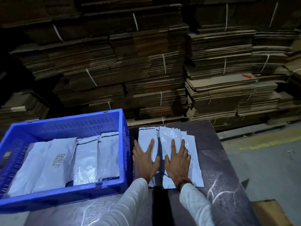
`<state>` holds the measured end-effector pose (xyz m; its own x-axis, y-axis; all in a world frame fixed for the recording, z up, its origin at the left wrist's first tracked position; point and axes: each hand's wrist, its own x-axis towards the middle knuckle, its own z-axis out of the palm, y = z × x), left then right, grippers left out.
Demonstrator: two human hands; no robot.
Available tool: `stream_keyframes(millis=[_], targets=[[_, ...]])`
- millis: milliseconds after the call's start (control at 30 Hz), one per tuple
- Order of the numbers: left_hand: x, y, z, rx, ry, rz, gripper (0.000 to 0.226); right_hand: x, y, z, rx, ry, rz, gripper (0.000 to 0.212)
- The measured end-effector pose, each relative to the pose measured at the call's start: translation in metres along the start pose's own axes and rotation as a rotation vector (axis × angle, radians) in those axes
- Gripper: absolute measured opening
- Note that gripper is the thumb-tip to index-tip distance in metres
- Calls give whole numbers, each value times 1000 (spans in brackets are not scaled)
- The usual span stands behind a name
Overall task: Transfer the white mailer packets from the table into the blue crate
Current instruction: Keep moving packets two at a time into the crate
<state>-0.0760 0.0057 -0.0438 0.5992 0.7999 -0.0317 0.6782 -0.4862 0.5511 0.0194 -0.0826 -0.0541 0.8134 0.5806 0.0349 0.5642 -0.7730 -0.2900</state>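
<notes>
Both hands lie flat, palms down and fingers spread, gripping nothing: the left hand (145,160) presses on one stack of white mailer packets (147,139), the right hand (177,160) on the fanned stack just beside it (172,134) (an orange band (182,180) circles that wrist). The stacks rest on the dark tabletop (216,162) under the palms. Just left of the left hand stands the blue crate (68,193), already holding several packets (48,162) laid flat. Beyond the fingertips rise bundles of flattened cardboard (146,70)
</notes>
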Motion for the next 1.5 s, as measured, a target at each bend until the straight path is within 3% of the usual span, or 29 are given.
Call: stream_keyframes(millis=[300, 433, 567, 733, 967, 1267, 1400, 1500], targets=[[5, 41, -66, -38, 231, 222, 66, 11, -38, -50, 185, 129, 38, 64], [12, 46, -124, -83, 355, 257, 66, 22, -88, -79, 221, 193, -31, 74], [20, 13, -187, -55, 459, 221, 67, 16, -162, -100, 255, 235, -111, 69], [20, -75, -231, 38, 473, 79, 66, -9, -243, -88, 275, 207, -197, 64], [6, -185, -217, 134, 322, -127, 65, -44, -290, -16, 110, -57, -205, 68], [25, -224, -178, 265, 31, -175, 67, -40, -283, 42, -67, -238, -92, 71], [33, -225, -169, 283, -209, -231, 79, -33, -278, 53, -86, -368, -85, 79], [35, -227, -164, 287, -412, -272, 72, -29, -273, 58, -101, -454, -86, 74]])
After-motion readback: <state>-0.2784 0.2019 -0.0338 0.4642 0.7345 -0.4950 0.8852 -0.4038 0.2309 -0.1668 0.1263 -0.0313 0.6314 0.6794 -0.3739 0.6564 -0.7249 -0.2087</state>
